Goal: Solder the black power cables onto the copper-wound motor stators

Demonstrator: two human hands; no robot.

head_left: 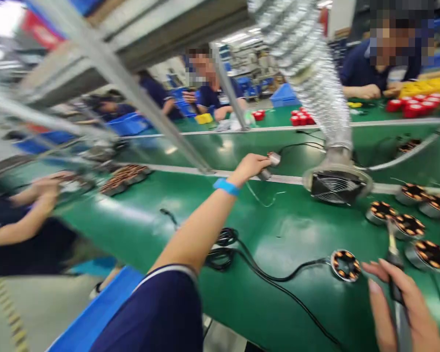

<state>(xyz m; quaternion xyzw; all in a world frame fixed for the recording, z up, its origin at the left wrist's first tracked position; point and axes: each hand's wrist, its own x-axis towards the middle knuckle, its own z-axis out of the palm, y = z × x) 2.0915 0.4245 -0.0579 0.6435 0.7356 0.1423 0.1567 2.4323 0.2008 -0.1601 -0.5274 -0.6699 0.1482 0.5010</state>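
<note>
My left hand (250, 166), with a blue band at the wrist, reaches far across the green bench. Its fingers are closed on a small silvery metal part (274, 158); a second metal part (264, 174) shows just below. Motion blur hides their detail. At the lower right, my right hand (407, 303) holds a slim tool (395, 261) with a pale tip and a black and grey handle, probably a soldering iron. Left of that hand lies a copper-wound motor stator (345, 265) joined to a black cable (300, 270). The tool's tip appears close to more stators (409, 226).
A fan hood (337, 188) hangs on a foil duct (308, 73) over the bench (139, 210). Coiled black cable (222, 258) lies under my left forearm. Slanted metal posts (146, 102) cross the view. More stators (124, 178) are at left; co-workers sit left and across.
</note>
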